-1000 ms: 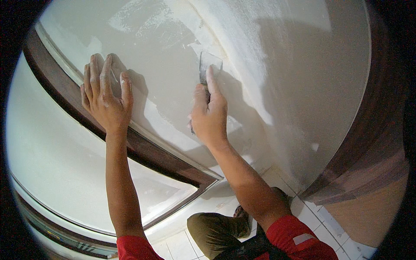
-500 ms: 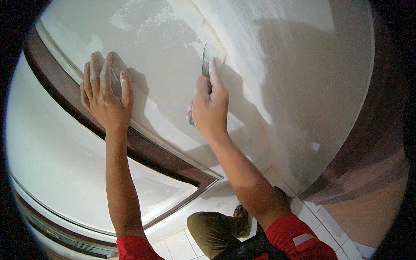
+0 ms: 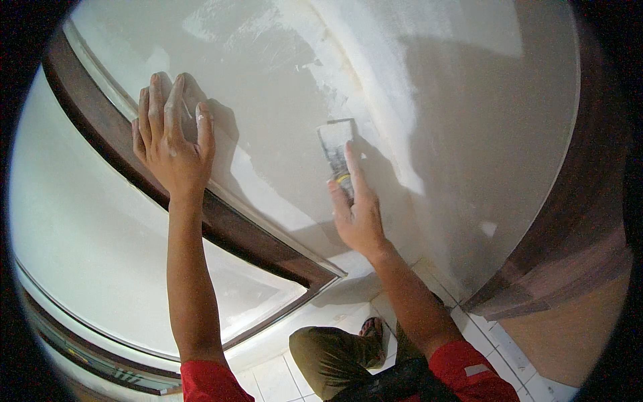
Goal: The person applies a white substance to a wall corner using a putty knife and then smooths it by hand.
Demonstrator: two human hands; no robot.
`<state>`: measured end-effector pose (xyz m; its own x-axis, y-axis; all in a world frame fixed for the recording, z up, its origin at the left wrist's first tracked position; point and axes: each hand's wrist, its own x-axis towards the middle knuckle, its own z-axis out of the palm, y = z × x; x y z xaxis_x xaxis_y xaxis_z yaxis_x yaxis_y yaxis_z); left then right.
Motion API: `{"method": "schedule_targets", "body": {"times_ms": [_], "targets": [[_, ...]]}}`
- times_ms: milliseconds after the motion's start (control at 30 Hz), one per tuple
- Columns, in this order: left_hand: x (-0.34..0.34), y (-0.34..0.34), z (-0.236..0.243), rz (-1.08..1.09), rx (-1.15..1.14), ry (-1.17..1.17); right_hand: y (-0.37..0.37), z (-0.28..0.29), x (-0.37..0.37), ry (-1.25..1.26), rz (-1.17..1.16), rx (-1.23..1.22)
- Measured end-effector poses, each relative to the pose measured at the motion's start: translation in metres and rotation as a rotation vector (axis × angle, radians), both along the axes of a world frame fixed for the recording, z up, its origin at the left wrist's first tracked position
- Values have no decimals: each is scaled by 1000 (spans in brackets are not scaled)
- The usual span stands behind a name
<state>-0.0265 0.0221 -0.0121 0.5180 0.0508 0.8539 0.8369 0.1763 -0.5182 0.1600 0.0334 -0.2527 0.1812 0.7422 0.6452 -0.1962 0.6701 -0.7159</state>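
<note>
My right hand grips a putty knife by its handle, the forefinger stretched along the blade. The blade is smeared with whitish filler and lies against the grey, patchily coated wall, just left of the corner with the adjoining wall. Farther left, my left hand is spread, fingers apart and dusted white, beside the dark brown frame. It appears to rest on the wall and holds nothing. Rough white patches of filler show on the wall above the knife.
Below the brown frame lies a pale panel. White floor tiles and a sandalled foot are at the bottom. A dark brown wooden surface curves along the right, with a tan board beneath it.
My right hand and the putty knife have moved down and slightly right along the wall, and the blade now shows its broad face. My left hand has barely shifted in the picture.
</note>
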Motion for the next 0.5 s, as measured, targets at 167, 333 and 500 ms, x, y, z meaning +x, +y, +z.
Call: {"method": "schedule_targets", "body": {"times_ms": [167,333,500], "targets": [[3,-2,2,21,19,18,20,14,14,-156,-237,135],[2,1,2,0,6,-4,38,47,25,-145,-289,158],[2,0,2,15,2,-12,30,36,22,-205,-302,152]]}}
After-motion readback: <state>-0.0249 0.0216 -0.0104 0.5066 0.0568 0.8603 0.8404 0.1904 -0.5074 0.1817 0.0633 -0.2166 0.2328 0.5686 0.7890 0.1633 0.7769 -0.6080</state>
